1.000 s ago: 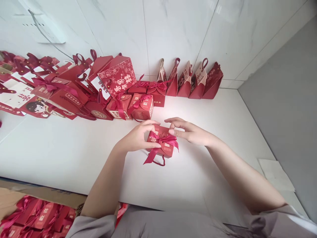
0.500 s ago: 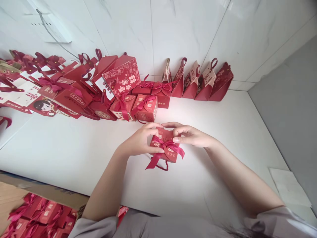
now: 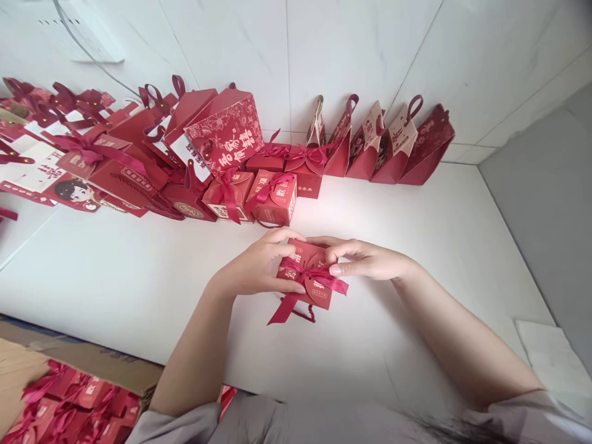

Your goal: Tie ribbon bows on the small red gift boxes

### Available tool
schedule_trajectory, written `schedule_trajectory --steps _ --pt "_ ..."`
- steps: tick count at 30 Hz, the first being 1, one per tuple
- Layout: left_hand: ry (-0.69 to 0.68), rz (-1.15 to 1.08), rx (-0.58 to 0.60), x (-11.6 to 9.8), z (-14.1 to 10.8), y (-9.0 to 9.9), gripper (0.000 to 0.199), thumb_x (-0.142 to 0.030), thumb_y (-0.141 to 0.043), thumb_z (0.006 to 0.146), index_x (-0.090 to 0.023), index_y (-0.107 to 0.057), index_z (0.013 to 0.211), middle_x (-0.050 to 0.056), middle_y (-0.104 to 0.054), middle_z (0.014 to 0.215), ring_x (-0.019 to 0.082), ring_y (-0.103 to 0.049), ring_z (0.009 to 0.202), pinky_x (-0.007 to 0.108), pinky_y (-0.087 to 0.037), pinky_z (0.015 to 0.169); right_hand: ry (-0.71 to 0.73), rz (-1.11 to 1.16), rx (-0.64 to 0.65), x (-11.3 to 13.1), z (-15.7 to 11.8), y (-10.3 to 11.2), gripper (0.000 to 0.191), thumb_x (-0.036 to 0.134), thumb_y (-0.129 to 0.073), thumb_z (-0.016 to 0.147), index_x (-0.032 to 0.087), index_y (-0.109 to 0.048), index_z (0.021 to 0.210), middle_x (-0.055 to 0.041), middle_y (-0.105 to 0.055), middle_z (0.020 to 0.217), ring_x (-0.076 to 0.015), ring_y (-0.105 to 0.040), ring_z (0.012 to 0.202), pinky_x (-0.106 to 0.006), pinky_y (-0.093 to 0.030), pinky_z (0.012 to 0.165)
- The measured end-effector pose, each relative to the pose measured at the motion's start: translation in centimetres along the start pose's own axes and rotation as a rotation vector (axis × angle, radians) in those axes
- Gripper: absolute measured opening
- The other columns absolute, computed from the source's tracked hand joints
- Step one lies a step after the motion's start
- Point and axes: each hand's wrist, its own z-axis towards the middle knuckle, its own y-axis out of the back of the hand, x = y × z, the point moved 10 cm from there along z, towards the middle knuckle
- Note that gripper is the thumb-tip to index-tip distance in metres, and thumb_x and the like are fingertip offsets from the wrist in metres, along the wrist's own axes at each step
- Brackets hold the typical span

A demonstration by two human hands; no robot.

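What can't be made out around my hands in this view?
Head view:
- Gift box contents and underside: hidden by its closed top and body.
- Right hand: some fingers hidden behind its thumb and curled finger.
- Small label print: too small.
- Carton: cut off by left and bottom edges.

Shows pale Chinese characters on top of the beribboned red box (image 3: 317,297), held at front; seems to read 喜, "joy", left of the bow, with a denser character above, too small to make out surely. Displays big white brush-style Chinese characters, tilted, on the large patterned box (image 3: 252,114). Has pale characters, partly under ribbon, on the front cube box (image 3: 284,209), and a round gold emblem on the dark red box (image 3: 206,208) farther left. Bears a red brush-style character on the white carrier (image 3: 28,161). Includes cut-off blue lettering, unreadable, on the carton flap (image 3: 81,354) at lower left.
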Motion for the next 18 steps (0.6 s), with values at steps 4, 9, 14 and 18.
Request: schedule_trajectory --steps 4,9,14,18 --pt "-0.005 -0.021 0.032 0.1 -0.1 0.0 0.03 -0.046 -0.062 0.088 -0.018 -0.061 0.078 0.006 -0.051 0.134 0.025 -0.05 0.12 0.038 -0.042 0.103 -0.009 -0.003 -0.021 0.1 0.0 0.0 0.029 0.037 -0.061 0.093 0.019 -0.057 0.071 -0.0056 -0.041 0.153 -0.0255 -0.046 0.134 -0.04 -0.036 0.107" --pt "-0.03 -0.014 0.023 0.1 -0.1 0.2 0.033 -0.035 -0.044 0.1 -0.017 -0.059 0.075 0.006 -0.051 0.132 0.022 -0.05 0.119 0.036 -0.041 0.102 -0.043 -0.022 -0.064 0.1 -0.1 0.1 0.03 0.036 -0.061 0.093 0.019 -0.055 0.069 -0.0041 -0.045 0.149 -0.025 -0.048 0.129 -0.039 -0.037 0.103" --pt "-0.111 0.053 -0.014 -0.6 -0.2 0.5 0.028 -0.028 -0.046 0.099 -0.018 -0.061 0.078 0.007 -0.053 0.132 0.023 -0.049 0.12 0.037 -0.04 0.102 -0.093 -0.027 -0.098 -0.1 -0.4 0.2 0.034 0.039 -0.058 0.095 0.019 -0.054 0.068 -0.0026 -0.049 0.145 -0.0231 -0.052 0.121 -0.037 -0.04 0.097" --pt "-0.176 0.113 -0.048 -1.3 -0.2 0.6 0.027 -0.024 -0.047 0.098 -0.017 -0.058 0.075 0.008 -0.055 0.129 0.023 -0.05 0.12 0.038 -0.041 0.101 -0.087 -0.078 -0.14 0.2 -0.6 0.5 0.033 0.041 -0.055 0.097 0.019 -0.06 0.072 -0.0029 -0.05 0.143 -0.0226 -0.051 0.124 -0.037 -0.041 0.1"
